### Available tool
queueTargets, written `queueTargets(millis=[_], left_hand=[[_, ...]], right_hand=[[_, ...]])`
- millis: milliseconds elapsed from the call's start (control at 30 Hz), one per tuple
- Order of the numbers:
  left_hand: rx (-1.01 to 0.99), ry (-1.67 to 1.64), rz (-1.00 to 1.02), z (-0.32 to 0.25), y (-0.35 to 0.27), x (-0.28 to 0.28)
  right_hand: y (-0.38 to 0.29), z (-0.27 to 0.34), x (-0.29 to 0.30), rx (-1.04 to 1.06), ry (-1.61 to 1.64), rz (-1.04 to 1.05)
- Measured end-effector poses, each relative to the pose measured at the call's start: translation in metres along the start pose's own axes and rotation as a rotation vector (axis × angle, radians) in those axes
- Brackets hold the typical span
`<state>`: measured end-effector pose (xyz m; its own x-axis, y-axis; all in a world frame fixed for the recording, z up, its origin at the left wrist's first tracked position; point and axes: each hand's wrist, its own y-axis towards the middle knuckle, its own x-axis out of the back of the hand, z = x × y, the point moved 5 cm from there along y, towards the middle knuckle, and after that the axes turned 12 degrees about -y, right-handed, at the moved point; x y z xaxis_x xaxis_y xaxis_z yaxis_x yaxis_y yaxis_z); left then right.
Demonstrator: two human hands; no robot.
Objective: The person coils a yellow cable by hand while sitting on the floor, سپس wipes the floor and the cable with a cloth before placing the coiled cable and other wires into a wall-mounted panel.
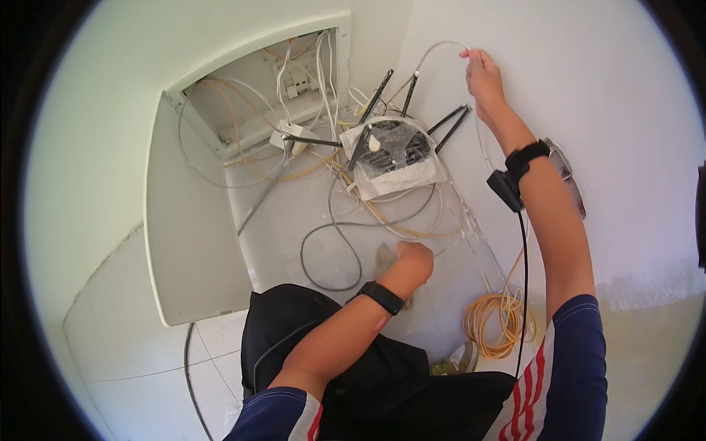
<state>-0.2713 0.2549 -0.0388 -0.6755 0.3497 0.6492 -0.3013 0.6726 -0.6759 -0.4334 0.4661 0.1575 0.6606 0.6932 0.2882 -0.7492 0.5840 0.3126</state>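
My right hand (pixel 483 80) is raised by the wall at the upper right, its fingers closed on a thin white cable (pixel 441 43). The cable arcs left toward the antennas and also hangs below the hand. My left hand (pixel 415 260) is low over the pale grey surface (pixel 276 248), with curled fingers mostly hidden from view. Whether it holds anything I cannot tell; a thin line runs off to its right. Beyond it lies a black router (pixel 394 144) with several antennas (pixel 376 96), partly covered by clear film and whitish sheet.
A recessed wall box (pixel 253 93) with white and orange cables has its door (pixel 193 220) swung out at left. A white adapter (pixel 292 132) lies before it. A grey cable (pixel 358 264) loops near my left hand. Coiled orange cable (pixel 496 326) sits lower right; sunglasses (pixel 565 171) show behind my right forearm.
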Motion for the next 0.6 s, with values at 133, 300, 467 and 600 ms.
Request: queueTargets(millis=[133,300,467,600], left_hand=[[0.004,-0.011,-0.003,0.006,0.002,0.002],[-0.004,-0.052,0.017,0.017,0.009,0.008],[-0.026,-0.083,0.015,0.023,0.013,0.007],[-0.061,-0.084,-0.030,0.014,-0.001,0.020]], right_hand=[[0.041,0.045,-0.017,0.055,0.135,0.012],[0.070,0.112,-0.029,0.170,0.330,0.146],[0.036,0.172,-0.051,0.233,0.316,0.261],[0.025,0.195,-0.056,0.219,0.399,0.305]])
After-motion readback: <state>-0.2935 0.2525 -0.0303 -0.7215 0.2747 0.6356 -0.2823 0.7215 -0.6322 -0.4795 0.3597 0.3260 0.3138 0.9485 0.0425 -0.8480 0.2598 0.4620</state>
